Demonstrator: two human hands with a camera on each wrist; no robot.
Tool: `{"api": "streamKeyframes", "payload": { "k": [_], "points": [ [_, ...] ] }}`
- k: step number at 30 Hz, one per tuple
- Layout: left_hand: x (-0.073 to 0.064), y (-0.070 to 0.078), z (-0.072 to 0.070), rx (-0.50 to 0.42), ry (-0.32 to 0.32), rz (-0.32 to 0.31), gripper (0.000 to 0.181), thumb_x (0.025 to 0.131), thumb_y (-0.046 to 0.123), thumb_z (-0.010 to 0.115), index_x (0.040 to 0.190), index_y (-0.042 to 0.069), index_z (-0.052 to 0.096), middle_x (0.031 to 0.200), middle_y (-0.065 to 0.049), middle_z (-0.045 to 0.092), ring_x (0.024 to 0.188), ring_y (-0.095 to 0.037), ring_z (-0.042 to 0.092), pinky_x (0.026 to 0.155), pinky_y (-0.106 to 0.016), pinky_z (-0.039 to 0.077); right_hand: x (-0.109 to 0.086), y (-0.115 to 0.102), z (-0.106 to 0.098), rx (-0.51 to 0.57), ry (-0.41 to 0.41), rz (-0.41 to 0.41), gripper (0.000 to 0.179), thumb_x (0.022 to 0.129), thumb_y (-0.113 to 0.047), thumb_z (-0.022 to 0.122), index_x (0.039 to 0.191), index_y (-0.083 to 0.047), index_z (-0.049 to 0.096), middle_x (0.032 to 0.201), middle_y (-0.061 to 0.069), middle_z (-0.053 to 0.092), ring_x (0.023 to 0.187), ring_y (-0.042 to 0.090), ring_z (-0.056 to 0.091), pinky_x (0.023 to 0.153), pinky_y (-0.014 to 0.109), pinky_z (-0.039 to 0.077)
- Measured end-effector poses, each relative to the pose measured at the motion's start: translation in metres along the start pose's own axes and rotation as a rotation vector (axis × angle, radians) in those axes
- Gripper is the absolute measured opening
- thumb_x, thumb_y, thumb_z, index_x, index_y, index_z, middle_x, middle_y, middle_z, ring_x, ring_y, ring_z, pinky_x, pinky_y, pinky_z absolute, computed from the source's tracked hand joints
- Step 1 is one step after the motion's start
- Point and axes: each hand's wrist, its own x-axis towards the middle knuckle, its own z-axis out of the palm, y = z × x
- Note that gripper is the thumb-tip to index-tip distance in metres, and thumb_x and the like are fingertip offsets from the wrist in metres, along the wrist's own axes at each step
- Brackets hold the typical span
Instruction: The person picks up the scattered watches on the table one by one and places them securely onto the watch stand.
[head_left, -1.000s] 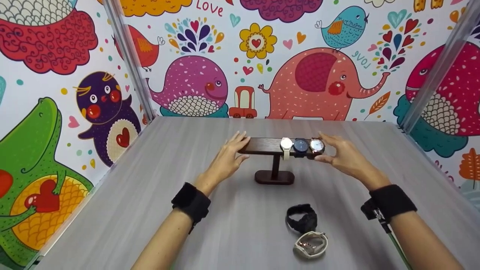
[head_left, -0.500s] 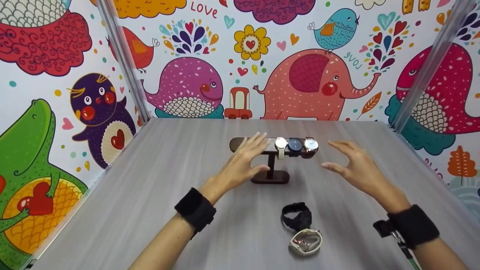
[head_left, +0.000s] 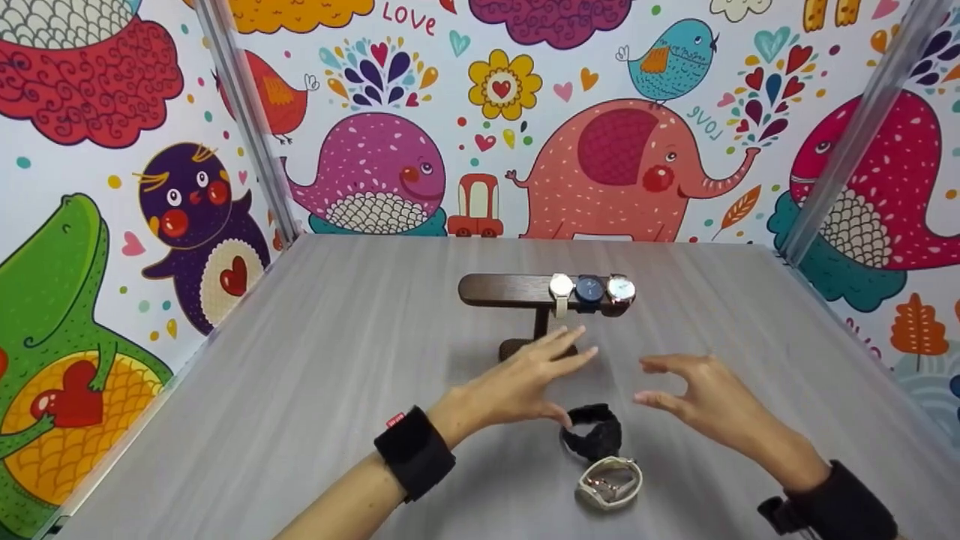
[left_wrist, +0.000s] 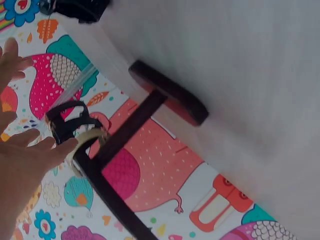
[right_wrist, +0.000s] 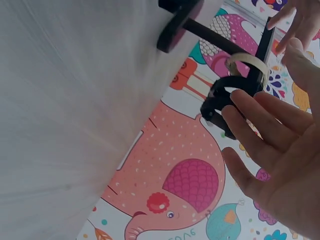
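A dark wooden T-shaped watch stand [head_left: 502,289] stands upright at the middle of the table. On the right part of its bar sit a cream-strapped watch [head_left: 561,286], a dark blue watch [head_left: 589,289] and a white-faced watch [head_left: 621,289]. My left hand [head_left: 517,384] hovers before the stand's base, fingers spread, thumb by a black watch [head_left: 600,436] lying on the table. Touching that one is a cream-banded watch [head_left: 609,484]. To the right of both, my right hand [head_left: 697,394] is in the air, fingers loosely bent around nothing. In the right wrist view its fingers [right_wrist: 265,125] appear relaxed.
The grey table [head_left: 360,330] is enclosed by printed cartoon walls [head_left: 480,150] at the back and sides. Metal corner posts [head_left: 255,127] rise at the back left and back right. Black bands [head_left: 415,454] wrap both wrists.
Both hands have let go of the ends of the watch stand's bar and come back toward the two loose watches. The stand and the watches on it stay put.
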Motion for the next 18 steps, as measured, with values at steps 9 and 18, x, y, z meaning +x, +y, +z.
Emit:
{"api": "streamKeyframes", "payload": {
  "k": [9, 18],
  "points": [
    [0.010, 0.012, 0.031, 0.050, -0.188, -0.006, 0.098, 0.077, 0.038, 0.083, 0.157, 0.017, 0.032, 0.167, -0.010, 0.020, 0.153, -0.033, 0.028, 0.124, -0.043, 0.029, -0.013, 0.007, 0.020, -0.021, -0.116, -0.055, 0.044, 0.085, -0.039, 0.078, 0.110, -0.004, 0.075, 0.099, 0.006, 0.078, 0.094, 0.029, 0.074, 0.082, 0.049, 0.059],
    [0.021, 0.013, 0.045, 0.012, -0.287, 0.005, 0.090, 0.080, 0.032, 0.083, 0.156, 0.017, 0.037, 0.165, -0.009, 0.030, 0.150, -0.030, 0.035, 0.122, -0.035, 0.034, -0.012, 0.001, 0.036, 0.060, -0.284, -0.078, 0.035, 0.089, -0.034, 0.075, 0.101, -0.002, 0.078, 0.089, 0.004, 0.079, 0.085, 0.022, 0.075, 0.072, 0.036, 0.060]
  ]
}}
